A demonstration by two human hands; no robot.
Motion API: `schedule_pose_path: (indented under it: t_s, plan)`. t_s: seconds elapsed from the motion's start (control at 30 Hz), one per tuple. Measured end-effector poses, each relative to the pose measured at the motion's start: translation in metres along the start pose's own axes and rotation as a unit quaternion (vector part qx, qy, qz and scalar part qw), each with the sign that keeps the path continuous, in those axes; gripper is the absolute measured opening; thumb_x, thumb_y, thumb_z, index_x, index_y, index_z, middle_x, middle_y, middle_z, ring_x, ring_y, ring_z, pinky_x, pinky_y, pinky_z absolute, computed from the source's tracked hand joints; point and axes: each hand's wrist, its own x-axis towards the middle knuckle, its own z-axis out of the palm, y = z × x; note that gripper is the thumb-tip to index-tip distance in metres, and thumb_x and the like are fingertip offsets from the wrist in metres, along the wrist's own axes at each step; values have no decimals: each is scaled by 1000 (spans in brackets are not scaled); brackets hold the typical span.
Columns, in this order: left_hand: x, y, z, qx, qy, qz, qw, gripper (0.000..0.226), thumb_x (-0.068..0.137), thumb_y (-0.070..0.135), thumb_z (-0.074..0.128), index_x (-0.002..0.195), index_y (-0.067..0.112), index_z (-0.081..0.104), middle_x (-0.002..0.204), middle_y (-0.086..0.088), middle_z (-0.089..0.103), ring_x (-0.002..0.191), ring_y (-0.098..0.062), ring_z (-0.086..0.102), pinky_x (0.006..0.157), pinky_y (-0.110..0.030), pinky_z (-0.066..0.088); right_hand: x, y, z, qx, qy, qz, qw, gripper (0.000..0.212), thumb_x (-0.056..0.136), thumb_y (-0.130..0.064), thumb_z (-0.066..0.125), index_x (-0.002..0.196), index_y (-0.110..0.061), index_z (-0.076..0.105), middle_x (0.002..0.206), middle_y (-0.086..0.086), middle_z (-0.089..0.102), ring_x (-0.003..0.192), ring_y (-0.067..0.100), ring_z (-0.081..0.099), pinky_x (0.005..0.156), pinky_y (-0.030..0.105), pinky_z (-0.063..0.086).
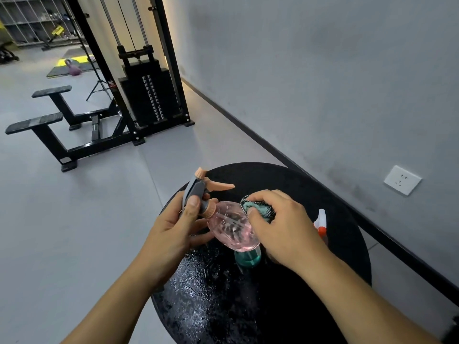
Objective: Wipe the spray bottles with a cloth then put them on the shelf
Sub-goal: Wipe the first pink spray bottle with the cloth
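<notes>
**Mia:** Where is the pink bottle (232, 225)?

**Ben:** It is in the air, over the round black table (323, 194). It lies on its side. The left hand (173, 227) is wrapped tight around its neck, with the thumb on the grey sprayer (195, 192) at about 10 o'clock from the bottle's belly.

**Mia:** And the other hand?

**Ben:** The right hand (280, 227) is squeezed around a bunched-up cloth (258, 208). The cloth is teal with a dark edge. It presses on the bottle's belly from about 2 o'clock.

**Mia:** So how much of the job is done?

**Ben:** I think not much. This bottle is being wiped, and it is not on any shelf yet. A teal bottle (248, 259) is on the table just under the pink one, at 6 o'clock. A white and orange sprayer top (320, 220) pokes out at 3 o'clock, past the right hand. I cannot tell if those two are wiped.

**Mia:** Is the table clean?

**Ben:** It looks wet and shiny near us.

**Mia:** Where is the shelf?

**Ben:** Some grey shelves (32, 18) are far away at 11 o'clock, past the black gym machine (146, 95). I cannot say if that is the right one.

**Mia:** Any words to read?

**Ben:** No. I see no label or name on the bottles. The wall socket (402, 180) is plain white too.
</notes>
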Motion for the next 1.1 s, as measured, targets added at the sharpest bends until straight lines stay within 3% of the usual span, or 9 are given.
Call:
schedule_pose_path:
  t_s: [0.17,0.3,0.4,0.5,0.63,0.73,0.87,1.1]
  plan:
    - [1,-3,4,14,-9,-3,1000,36,97,50,51,108,19,65,109,3,78,102,-25,78,84,-43,64,-8,-14,5,3,-12,-94,996,20,96,-22,67,114,-31,71,118,-21,60,112,-2,59,91,8,45]
    - [2,-1,1,-20,33,-3,999,31,98,47,51,105,21,65,110,-4,80,93,-27,79,75,-41,66,-3,-6,1,16,-5,-20,1000,17,95,-21,67,107,-33,70,110,-20,62,103,-9,59,77,7,50]
    - [6,4,0,-61,80,-7,995,31,96,47,52,105,19,64,102,-3,78,81,-24,76,67,-38,66,-1,2,-1,13,8,14,1000,15,96,-23,68,106,-35,71,107,-20,63,99,-10,58,75,4,44]
    - [7,6,6,-60,96,-12,994,30,99,47,51,104,21,64,95,-1,73,74,-19,73,69,-40,67,-5,-4,3,12,26,-30,999,20,96,-21,69,112,-32,72,114,-21,62,106,-11,56,83,-1,40]
    - [4,3,17,-46,98,-25,994,31,108,43,48,109,16,62,98,-2,79,69,-18,75,63,-36,64,-10,-11,12,-30,6,-117,993,23,95,-20,69,116,-30,73,125,-23,56,118,-3,56,99,8,43]
    - [3,2,16,-61,114,-36,991,34,107,45,49,107,14,63,95,-4,79,68,-22,76,57,-35,63,-7,-9,8,-18,6,-98,995,22,92,-18,68,109,-32,71,119,-22,58,111,-1,60,90,15,51]
    - [5,5,11,-88,139,-44,985,35,106,50,49,103,18,64,91,-5,77,71,-26,77,59,-37,64,-2,-3,-1,6,10,-17,1000,21,91,-14,68,100,-33,70,107,-19,61,99,-5,60,77,8,47]
    - [3,6,17,-85,113,-37,989,36,104,50,49,98,17,63,84,1,77,69,-22,77,57,-34,62,-8,-10,4,-6,-14,-94,995,23,95,-19,69,110,-35,72,122,-24,58,117,-3,57,93,6,42]
